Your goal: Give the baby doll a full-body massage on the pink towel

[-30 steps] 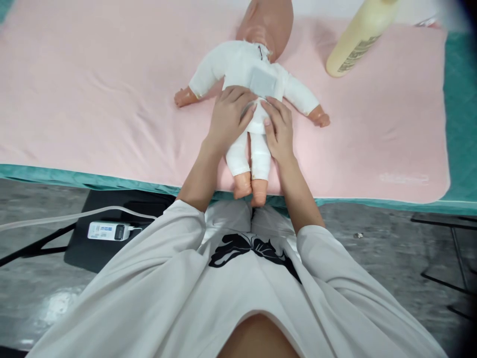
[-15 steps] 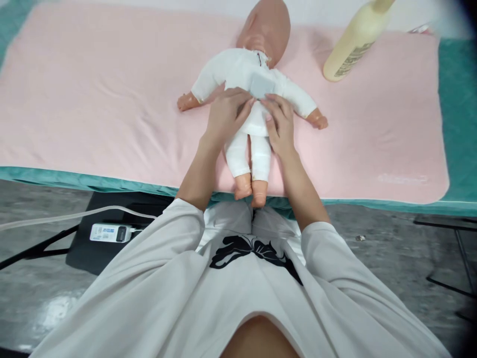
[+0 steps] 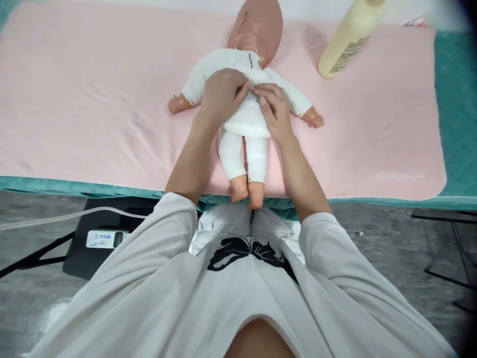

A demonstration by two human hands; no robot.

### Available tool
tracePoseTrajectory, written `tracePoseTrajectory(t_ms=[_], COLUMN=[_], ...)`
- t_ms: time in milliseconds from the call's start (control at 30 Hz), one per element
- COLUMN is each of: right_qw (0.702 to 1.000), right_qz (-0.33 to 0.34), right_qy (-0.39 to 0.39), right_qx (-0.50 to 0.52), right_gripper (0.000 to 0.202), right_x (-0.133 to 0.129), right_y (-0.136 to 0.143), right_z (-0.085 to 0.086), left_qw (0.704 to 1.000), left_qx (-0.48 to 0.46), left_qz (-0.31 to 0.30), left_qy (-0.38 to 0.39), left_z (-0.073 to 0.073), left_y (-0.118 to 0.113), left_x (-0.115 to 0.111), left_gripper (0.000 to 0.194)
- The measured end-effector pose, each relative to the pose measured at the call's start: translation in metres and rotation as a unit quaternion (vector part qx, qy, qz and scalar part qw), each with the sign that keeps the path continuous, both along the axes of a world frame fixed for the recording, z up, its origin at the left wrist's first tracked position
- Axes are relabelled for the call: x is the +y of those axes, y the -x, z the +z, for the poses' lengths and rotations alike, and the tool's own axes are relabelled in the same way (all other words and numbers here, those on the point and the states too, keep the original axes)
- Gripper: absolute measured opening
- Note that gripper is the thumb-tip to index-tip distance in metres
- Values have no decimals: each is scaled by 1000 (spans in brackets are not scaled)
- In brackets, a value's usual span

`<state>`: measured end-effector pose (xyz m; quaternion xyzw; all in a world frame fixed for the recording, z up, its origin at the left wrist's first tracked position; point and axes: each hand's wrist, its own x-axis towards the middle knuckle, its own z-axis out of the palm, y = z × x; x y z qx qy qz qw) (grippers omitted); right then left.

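Left hand (image 3: 222, 94) and right hand (image 3: 276, 108) touched the white-clothed doll (image 3: 249, 122) on a pink cloth (image 3: 108, 94), fingers loosely curved; whether they gripped anything could not be told

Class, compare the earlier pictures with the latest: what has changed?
The left hand and right hand have moved up the doll towards its head; the grey pad can't be made out now. The doll and yellow bottle stayed put on the pink cloth.
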<state>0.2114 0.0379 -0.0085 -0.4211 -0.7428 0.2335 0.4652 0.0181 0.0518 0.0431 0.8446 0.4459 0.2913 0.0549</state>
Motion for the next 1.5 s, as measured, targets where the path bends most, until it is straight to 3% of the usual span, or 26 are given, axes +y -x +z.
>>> tracePoseTrajectory(t_ms=[167, 333, 467, 633, 900, 1200, 1400, 1500], right_qw=[999, 1000, 995, 995, 997, 995, 998, 999], right_qz=[27, -24, -77, -88, -40, -51, -41, -25], right_qy=[-26, -6, 56, 40, 72, 88, 29, 28], right_qx=[-5, -13, -36, -26, -9, -16, -29, -31], right_gripper=[62, 52, 61, 68, 68, 74, 61, 59], right_x=[0, -6, -4, 13, 22, 20, 15, 20], right_y=[-1, 2, 6, 8, 9, 11, 9, 9], right_z=[-3, 1, 9, 13, 12, 10, 11, 8], left_qw=[995, 987, 995, 996, 991, 994, 996, 995], left_qx=[-67, -128, -73, -7, 65, 40, 30, 29], left_qz=[-7, -13, 27, 53, 82, 62, 65, 75], left_qy=[69, 96, 58, 67, 79, 75, 46, 53], left_z=[-3, 1, 5, 9, 16, 15, 12, 9], left_y=[2, -2, -9, -15, -22, -18, -15, -15], left_x=[-2, -6, -4, 7, 17, 17, 16, 18], left_gripper=[35, 27, 30, 27, 18, 16, 36, 36])
